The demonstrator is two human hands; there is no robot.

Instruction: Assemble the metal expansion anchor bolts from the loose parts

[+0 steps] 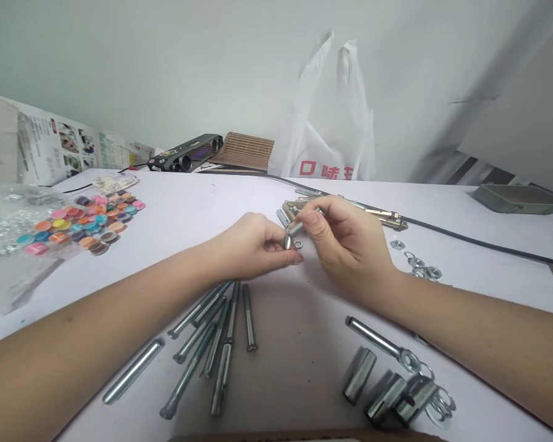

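My left hand (pixel 253 245) and my right hand (pixel 345 239) meet over the middle of the white table (pixel 198 202). Both pinch the same metal expansion bolt (pixel 294 232): the right fingers grip its grey sleeve, the left fingertips close on its lower end. A small washer (pixel 298 244) lies just beside the fingertips. Several long steel bolts (pixel 216 337) lie spread out near my left forearm. Short metal sleeves (pixel 382 387) with a bolt, washers and nuts lie under my right forearm.
Colourful round caps (pixel 83 221) sit at the left beside bubble wrap (pixel 9 221). More anchor bolts (pixel 378 213) and a black cable (pixel 479 239) lie behind my hands, loose nuts (pixel 419 264) to the right. A white plastic bag (pixel 327 129), a black device (pixel 187 153) and a tray (pixel 516 197) stand at the back.
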